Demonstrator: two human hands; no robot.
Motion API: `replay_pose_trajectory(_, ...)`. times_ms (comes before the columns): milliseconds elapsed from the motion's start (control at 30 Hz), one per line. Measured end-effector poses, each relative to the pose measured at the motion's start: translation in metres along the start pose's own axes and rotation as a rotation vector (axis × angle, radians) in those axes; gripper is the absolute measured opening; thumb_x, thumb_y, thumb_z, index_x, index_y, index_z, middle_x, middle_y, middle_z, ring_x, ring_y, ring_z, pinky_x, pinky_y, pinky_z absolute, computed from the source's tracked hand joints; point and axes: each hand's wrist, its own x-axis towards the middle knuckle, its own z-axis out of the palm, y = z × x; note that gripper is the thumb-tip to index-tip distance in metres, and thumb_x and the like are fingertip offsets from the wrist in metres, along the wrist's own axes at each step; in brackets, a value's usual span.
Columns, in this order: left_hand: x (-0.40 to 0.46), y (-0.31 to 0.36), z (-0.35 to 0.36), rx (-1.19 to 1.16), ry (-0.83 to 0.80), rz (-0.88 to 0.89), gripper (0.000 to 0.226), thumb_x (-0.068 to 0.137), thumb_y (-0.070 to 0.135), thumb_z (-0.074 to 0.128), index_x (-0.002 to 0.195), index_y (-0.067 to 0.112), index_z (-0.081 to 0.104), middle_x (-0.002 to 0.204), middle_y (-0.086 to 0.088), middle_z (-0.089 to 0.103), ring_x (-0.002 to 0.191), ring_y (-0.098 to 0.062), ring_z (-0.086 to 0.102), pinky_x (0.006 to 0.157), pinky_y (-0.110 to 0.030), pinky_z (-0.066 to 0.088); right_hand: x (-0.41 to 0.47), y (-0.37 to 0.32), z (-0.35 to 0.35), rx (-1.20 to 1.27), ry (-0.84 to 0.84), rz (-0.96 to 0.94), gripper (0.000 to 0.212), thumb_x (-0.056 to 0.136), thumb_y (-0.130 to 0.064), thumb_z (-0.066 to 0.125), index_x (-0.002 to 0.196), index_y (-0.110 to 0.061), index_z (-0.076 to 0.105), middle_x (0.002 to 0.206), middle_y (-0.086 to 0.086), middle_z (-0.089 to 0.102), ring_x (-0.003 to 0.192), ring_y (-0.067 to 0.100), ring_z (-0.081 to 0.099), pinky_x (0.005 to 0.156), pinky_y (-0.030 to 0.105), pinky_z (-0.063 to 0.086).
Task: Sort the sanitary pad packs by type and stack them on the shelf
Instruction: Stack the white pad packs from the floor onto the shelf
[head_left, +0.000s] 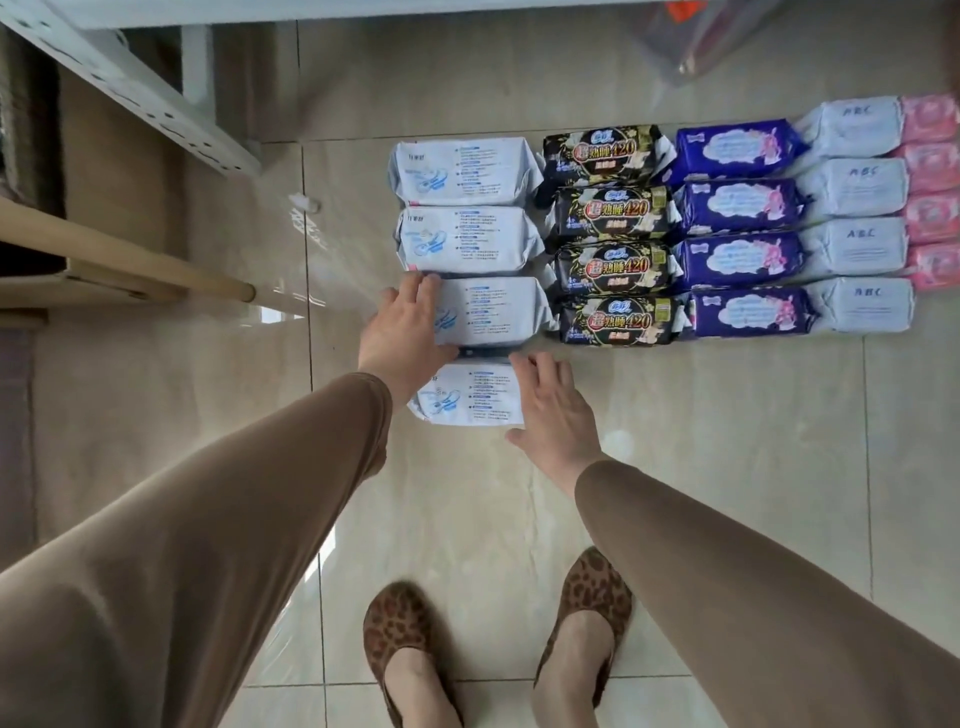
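Sanitary pad packs lie on the tiled floor in columns by type: pale blue packs (467, 171), black packs (608, 208), purple packs (737, 205), light "ABC" packs (854, 187) and pink packs (932, 169). My left hand (402, 325) grips the left end of the third pale blue pack (493, 312), fingers over its top edge and thumb under its near edge. My right hand (553, 410) hovers open, fingers spread, at the right end of the nearest pale blue pack (467, 397), which it partly hides.
A white metal shelf frame (156, 98) stands at the upper left, with a wooden bar (130, 254) below it. A clear plastic bag (727, 41) lies at the top right. My two feet in leopard-print slippers (400, 634) stand at the bottom on the glossy tiles.
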Motion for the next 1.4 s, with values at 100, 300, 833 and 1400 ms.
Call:
replay_pose_trajectory(100,0.006,0.001,0.007,0.037,-0.003,-0.009,0.091,0.075,0.036,0.079,0.146,0.019,0.026,0.143,0.0,0.036,0.116,-0.029,0.045,0.085,-0.046,0.05,0.005,-0.003,0.011,0.073,0.045,0.01,0.075,0.074,-0.014,0.078,0.137,-0.02,0.038,0.135,0.003,0.038,0.117,0.022,0.045,0.077,0.031,0.055)
replay_pose_trajectory(300,-0.003,0.002,-0.003,0.012,-0.011,0.005,0.086,0.07,0.035,0.084,0.138,0.022,0.032,0.131,0.0,0.044,0.102,-0.029,0.053,0.07,-0.042,0.05,-0.006,0.003,0.002,0.284,0.004,0.014,0.054,0.077,-0.007,0.071,0.124,-0.019,0.047,0.126,0.001,0.042,0.114,0.024,0.049,0.08,0.039,0.054)
replay_pose_trajectory(833,-0.197,0.051,-0.377,-0.169,0.102,0.049,0.082,0.061,0.06,0.079,0.129,0.028,0.047,0.112,0.009,0.051,0.097,-0.023,0.061,0.074,-0.036,0.051,-0.227,-0.04,-0.364,0.676,0.109,0.069,0.071,0.056,-0.058,0.09,0.105,-0.044,0.041,0.098,-0.02,0.066,0.082,-0.004,0.064,0.067,0.017,0.05)
replay_pose_trajectory(1400,-0.289,0.121,-0.794,-0.108,0.448,0.313,0.081,0.061,0.06,0.083,0.127,0.027,0.049,0.104,0.008,0.05,0.09,-0.015,0.051,0.075,-0.03,0.04,-0.324,-0.154,-0.74,1.045,0.409,-0.265,0.062,0.072,-0.012,0.088,0.126,-0.027,0.061,0.116,-0.011,0.07,0.103,0.003,0.068,0.078,0.015,0.054)
